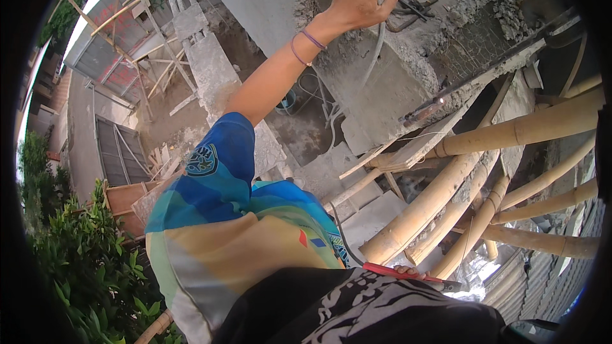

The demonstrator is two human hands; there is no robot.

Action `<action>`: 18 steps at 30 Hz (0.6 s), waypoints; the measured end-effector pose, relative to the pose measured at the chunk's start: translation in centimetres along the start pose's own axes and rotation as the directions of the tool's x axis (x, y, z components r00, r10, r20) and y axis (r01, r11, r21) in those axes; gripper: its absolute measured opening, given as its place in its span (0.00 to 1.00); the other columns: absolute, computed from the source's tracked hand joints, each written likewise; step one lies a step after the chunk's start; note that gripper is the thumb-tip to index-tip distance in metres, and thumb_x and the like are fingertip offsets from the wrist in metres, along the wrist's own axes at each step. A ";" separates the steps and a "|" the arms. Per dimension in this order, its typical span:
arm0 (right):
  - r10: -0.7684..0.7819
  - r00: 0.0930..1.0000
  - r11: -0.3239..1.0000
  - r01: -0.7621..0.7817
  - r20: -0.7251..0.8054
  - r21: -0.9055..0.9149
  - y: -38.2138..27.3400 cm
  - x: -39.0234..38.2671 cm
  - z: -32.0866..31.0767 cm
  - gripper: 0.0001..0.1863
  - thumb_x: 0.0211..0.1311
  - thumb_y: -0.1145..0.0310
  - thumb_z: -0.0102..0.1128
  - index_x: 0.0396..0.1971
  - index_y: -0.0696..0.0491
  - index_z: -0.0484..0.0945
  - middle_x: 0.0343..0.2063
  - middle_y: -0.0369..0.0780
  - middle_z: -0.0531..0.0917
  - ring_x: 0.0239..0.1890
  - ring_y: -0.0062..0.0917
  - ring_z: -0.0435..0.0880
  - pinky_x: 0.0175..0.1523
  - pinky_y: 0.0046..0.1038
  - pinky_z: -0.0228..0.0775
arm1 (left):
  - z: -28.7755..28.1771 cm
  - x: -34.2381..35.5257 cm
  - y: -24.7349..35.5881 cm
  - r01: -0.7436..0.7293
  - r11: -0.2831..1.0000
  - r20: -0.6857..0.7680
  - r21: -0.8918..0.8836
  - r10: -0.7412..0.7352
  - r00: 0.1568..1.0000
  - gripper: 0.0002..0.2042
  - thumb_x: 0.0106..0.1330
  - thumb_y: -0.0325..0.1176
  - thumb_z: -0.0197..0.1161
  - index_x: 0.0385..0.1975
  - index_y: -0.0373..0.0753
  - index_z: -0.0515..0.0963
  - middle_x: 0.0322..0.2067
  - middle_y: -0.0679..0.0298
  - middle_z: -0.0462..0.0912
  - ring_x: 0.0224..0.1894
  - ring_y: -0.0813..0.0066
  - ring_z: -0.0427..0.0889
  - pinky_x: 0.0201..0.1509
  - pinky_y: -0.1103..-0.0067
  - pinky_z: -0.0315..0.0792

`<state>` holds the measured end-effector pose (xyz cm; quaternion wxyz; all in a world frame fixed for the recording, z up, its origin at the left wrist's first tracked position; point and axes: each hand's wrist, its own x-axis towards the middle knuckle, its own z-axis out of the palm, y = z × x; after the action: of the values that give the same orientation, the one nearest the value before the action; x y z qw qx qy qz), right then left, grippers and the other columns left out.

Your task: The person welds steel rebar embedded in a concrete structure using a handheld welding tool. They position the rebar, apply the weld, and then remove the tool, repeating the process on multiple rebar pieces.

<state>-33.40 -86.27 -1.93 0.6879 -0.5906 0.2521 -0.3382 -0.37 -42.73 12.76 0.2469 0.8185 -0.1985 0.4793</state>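
Note:
My left arm stretches up across the view, with a thin purple band at the wrist. My left hand (pixel 361 0) is closed, its fingers curled over dark bent steel rods (pixel 414 7) lying on the rough concrete ledge (pixel 395 51). Part of the grip is hidden behind the fingers. Down by my waist, at the lower right, only the fingers of my right hand (pixel 410 271) show. They are wrapped around a red-handled tool (pixel 382 269) that looks like pliers, its grey metal end pointing right. My shirt hides the rest of that hand.
Thick bamboo poles (pixel 424 207) cross at the right beside corrugated sheeting (pixel 548 286). A dark steel edge (pixel 491 73) runs along the broken concrete. A loose grey cable (pixel 373 57) hangs over the ledge. Far below are planks, a bucket (pixel 287 100) and bamboo scaffolding (pixel 150 19); leafy bushes (pixel 95 261) grow at the left.

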 end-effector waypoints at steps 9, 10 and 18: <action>0.108 0.992 0.977 -0.118 -0.066 -0.178 1.7 -2.5 -2.9 0.54 0.52 0.29 0.44 0.65 0.61 0.51 0.45 0.42 0.63 0.47 0.40 0.58 0.51 0.42 0.48 | 11.8 6.4 -11.8 -0.033 0.907 0.495 0.419 -0.198 0.846 0.14 0.58 0.33 0.66 0.43 0.38 0.84 0.38 0.55 0.86 0.40 0.59 0.83 0.46 0.66 0.77; 0.124 0.990 0.972 -0.135 -0.068 -0.192 1.6 -2.9 -2.9 0.56 0.51 0.27 0.43 0.65 0.61 0.50 0.47 0.43 0.63 0.49 0.41 0.57 0.53 0.43 0.47 | 12.8 7.0 -13.8 -0.190 0.862 0.599 0.470 -0.153 0.786 0.16 0.56 0.32 0.67 0.44 0.37 0.83 0.44 0.52 0.84 0.47 0.55 0.81 0.52 0.65 0.74; 0.024 0.980 1.000 -0.026 -0.197 -0.009 -0.7 -6.3 1.2 0.25 0.73 0.52 0.52 0.57 0.55 0.63 0.19 0.31 0.66 0.16 0.17 0.67 0.21 0.22 0.62 | 11.3 8.9 -21.9 0.023 0.918 0.211 0.395 -0.115 0.971 0.09 0.50 0.34 0.68 0.31 0.41 0.86 0.38 0.51 0.85 0.45 0.52 0.84 0.51 0.64 0.77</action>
<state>-36.69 -80.72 -1.36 0.6604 -0.5551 0.3283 -0.3847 23.82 -32.75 11.20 0.0713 0.9077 -0.0974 0.4020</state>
